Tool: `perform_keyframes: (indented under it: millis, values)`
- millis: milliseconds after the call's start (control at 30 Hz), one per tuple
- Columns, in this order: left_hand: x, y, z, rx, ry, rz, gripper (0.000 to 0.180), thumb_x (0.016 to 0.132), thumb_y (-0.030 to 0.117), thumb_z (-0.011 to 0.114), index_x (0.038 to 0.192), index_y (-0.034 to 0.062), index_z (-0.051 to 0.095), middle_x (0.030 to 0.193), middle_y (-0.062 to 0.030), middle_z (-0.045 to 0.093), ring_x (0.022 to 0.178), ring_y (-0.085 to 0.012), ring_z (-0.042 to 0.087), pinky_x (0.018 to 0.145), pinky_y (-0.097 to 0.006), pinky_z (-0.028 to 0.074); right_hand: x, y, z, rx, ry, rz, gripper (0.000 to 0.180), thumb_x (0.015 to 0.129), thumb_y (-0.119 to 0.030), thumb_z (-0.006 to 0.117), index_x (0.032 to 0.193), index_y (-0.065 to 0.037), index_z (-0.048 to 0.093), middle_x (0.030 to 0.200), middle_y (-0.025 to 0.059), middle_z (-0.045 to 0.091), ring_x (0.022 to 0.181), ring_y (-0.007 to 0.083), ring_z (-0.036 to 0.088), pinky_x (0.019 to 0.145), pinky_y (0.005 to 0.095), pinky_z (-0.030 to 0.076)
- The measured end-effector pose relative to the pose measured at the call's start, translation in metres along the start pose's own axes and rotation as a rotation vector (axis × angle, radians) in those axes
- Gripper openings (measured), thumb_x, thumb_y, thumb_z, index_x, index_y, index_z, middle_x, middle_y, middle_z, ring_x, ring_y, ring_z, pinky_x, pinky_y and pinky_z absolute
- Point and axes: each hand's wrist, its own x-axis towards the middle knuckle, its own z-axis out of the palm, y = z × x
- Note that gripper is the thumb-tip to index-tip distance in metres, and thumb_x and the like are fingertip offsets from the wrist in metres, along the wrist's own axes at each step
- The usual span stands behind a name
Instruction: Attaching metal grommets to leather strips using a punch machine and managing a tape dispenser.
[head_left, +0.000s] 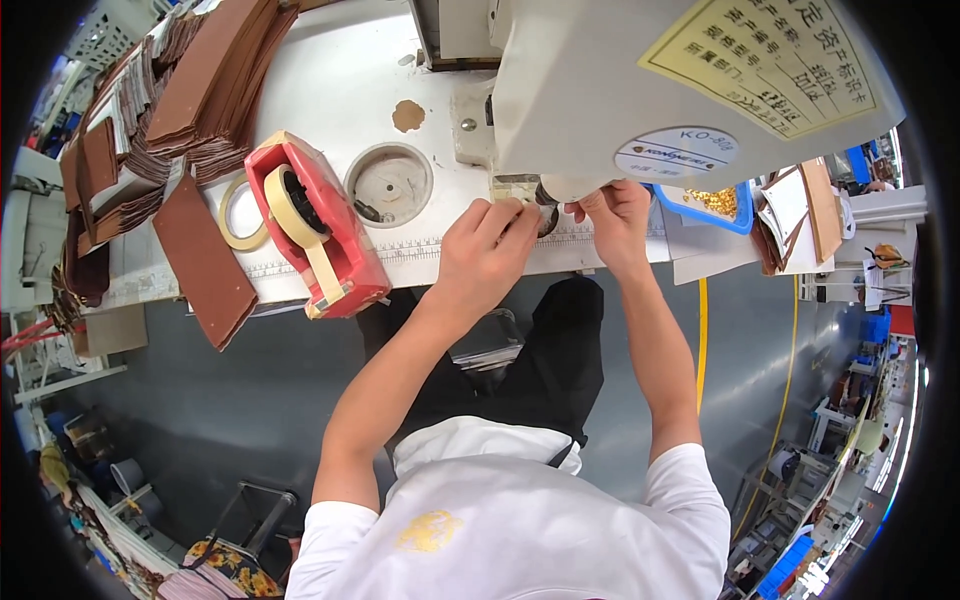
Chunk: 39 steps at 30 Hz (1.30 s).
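under the cream machine head (600, 90), both hands (545, 230) pinching a small flat piece, red tape dispenser (315, 230) beside

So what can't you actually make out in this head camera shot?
- The small piece under the machine head: mostly hidden by the left hand, the right hand and the machine's overhang.
- The blue tray of gold parts: partly behind the machine, parts too small to identify.
- The brown leather stacks: cut off at the top edge.
- The workshop at lower right: bent and tiny near the fisheye rim.
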Motion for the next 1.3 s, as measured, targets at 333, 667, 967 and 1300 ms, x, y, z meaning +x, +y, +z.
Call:
perform_keyframes:
  millis: [333, 667, 967, 1300]
  values:
    - [0.006, -0.003, -0.003, -0.023, 0.021, -0.067, 0.022, 0.070, 0.006, 0.085, 0.088, 0.0092, 0.073, 0.079, -0.0018, 0.058, 0.065, -0.0202, 0.056, 0.054, -0.033, 0.046, 0.005, -0.001, 0.003, 0.056, 0.004, 0.014, 0.018, 0.098, -0.013, 0.069, 0.106, 0.003, 0.067, 0.089, 0.0052, 0.070, 0.070, 0.0096, 0.065, 0.057, 0.0219, 0.048]
    - [0.003, -0.002, -0.011, 0.020, -0.033, -0.127, 0.019, 0.072, 0.014, 0.083, 0.088, 0.0143, 0.074, 0.086, 0.0015, 0.061, 0.073, -0.0183, 0.058, 0.063, -0.033, 0.044, 0.002, -0.023, 0.011, 0.027, 0.060, 0.120, 0.017, 0.098, -0.012, 0.068, 0.105, 0.003, 0.067, 0.088, 0.0043, 0.070, 0.067, 0.0092, 0.064, 0.054, 0.0227, 0.048]
    - [0.002, -0.007, -0.014, 0.098, -0.014, -0.032, 0.030, 0.070, 0.016, 0.084, 0.098, 0.0183, 0.075, 0.090, 0.0048, 0.064, 0.076, -0.0158, 0.059, 0.065, -0.033, 0.042, -0.005, -0.018, 0.011, -0.047, 0.012, 0.097, 0.020, 0.096, -0.010, 0.070, 0.109, 0.004, 0.066, 0.087, 0.0057, 0.070, 0.070, 0.0096, 0.066, 0.059, 0.0231, 0.053]
    - [0.005, -0.011, -0.018, 0.029, -0.091, -0.037, 0.032, 0.070, 0.013, 0.084, 0.101, 0.0147, 0.075, 0.090, 0.0025, 0.066, 0.078, -0.0176, 0.063, 0.063, -0.033, 0.044, -0.010, -0.018, 0.011, -0.034, -0.041, 0.043, 0.015, 0.094, -0.004, 0.070, 0.103, 0.003, 0.061, 0.094, 0.0049, 0.065, 0.081, 0.0105, 0.064, 0.075, 0.0266, 0.056]
